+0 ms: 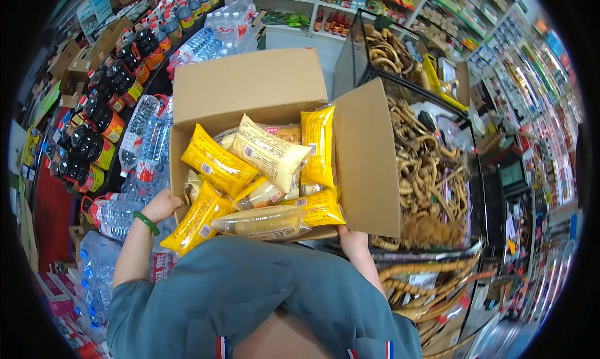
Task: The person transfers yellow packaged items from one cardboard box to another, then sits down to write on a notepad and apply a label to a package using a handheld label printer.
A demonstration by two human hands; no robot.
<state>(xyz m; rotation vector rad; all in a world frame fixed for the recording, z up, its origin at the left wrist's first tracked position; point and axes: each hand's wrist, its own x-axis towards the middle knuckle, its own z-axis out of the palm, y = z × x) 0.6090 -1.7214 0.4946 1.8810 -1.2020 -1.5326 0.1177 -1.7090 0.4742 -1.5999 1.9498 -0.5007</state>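
Observation:
An open cardboard box (248, 82) is held against my front, its back and right flaps standing outward. My left hand (163, 206) grips its left side near the front corner. A green bangle (146, 223) circles that wrist. At the front right corner my right hand (352, 241) is on the box, its fingers partly hidden beneath the flap. Inside lie several plump yellow packets (219, 162), a cream packet (269, 152) on top, and a clear-windowed packet (262, 222) along the front edge. The packets bear printing and barcodes.
Large bottles of dark liquid (97, 145) and clear water bottles (152, 143) crowd the left. On the right stand black-framed glass cases (478, 181) with dried roots (429, 171). Stocked shelves (316, 12) line the back. Shrink-wrapped bottles (93, 274) sit at lower left.

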